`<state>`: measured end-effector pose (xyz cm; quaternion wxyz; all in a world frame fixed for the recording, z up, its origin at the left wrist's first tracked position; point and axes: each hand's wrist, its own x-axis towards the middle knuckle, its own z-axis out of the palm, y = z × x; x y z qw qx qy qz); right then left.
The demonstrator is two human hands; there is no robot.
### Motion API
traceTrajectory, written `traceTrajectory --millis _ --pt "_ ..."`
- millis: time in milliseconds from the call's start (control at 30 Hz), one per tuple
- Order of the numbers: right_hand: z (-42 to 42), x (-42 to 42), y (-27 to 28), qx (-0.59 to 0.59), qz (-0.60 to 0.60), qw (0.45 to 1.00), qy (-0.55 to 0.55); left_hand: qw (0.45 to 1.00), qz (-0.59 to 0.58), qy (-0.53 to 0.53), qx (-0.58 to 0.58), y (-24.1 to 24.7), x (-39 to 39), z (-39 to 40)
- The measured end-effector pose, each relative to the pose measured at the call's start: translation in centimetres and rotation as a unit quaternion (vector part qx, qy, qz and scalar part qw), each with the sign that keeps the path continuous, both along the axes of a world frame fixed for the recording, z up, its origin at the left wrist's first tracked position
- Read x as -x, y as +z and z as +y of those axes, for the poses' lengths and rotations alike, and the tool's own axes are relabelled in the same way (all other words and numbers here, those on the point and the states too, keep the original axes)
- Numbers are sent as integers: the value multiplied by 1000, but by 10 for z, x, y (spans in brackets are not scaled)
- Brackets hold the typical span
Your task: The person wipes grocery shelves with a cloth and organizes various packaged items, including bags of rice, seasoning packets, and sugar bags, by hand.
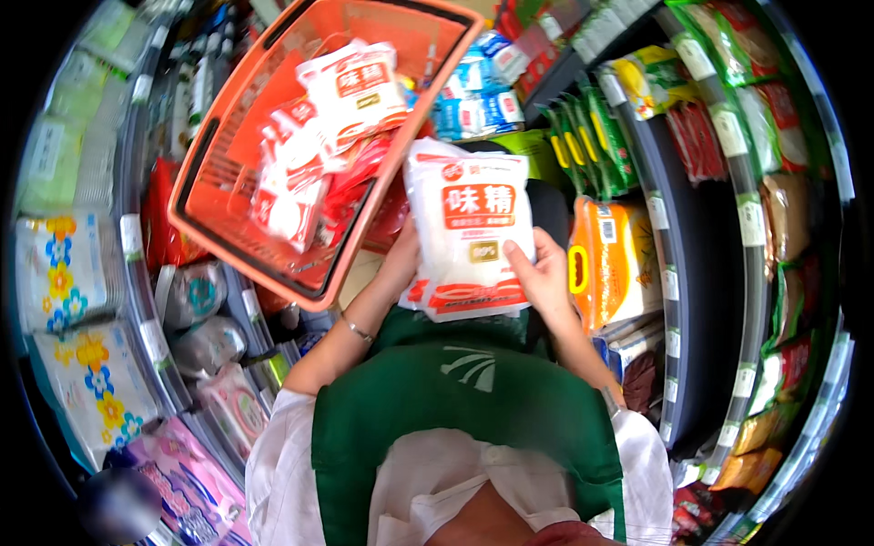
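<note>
Both hands hold a small stack of white-and-red plastic bags of MSG (481,232) in front of the green apron (471,382). My right hand (543,266) grips the right edge, its thumb on the front of the top bag. Fingers of my left hand (408,249) are partly hidden behind the left edge. Up and to the left is an orange plastic shopping basket (235,123) with several similar bags (358,89) and red packets (355,167) in it.
Shelves with price tags curve along both sides. Flower-print packs (61,266) and a pink-purple pack (191,478) lie at left. At right are green packets (594,140), an orange-and-white bag (614,263) and red packets (696,140). Blue-and-white packs (478,102) lie beyond the basket.
</note>
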<state>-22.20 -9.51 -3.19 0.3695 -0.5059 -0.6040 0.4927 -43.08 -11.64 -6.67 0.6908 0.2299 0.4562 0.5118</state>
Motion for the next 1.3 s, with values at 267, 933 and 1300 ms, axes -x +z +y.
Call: traceTrajectory --millis 267,933,1300 --pt "10 12 8 325 356 875 -38 994 66 -88 -11 16 -2 -3" --pt "12 -9 16 315 238 918 -46 994 85 16 -69 29 -39 5" --pt "10 -17 8 290 292 911 -16 913 378 -72 -133 33 -30 -3"
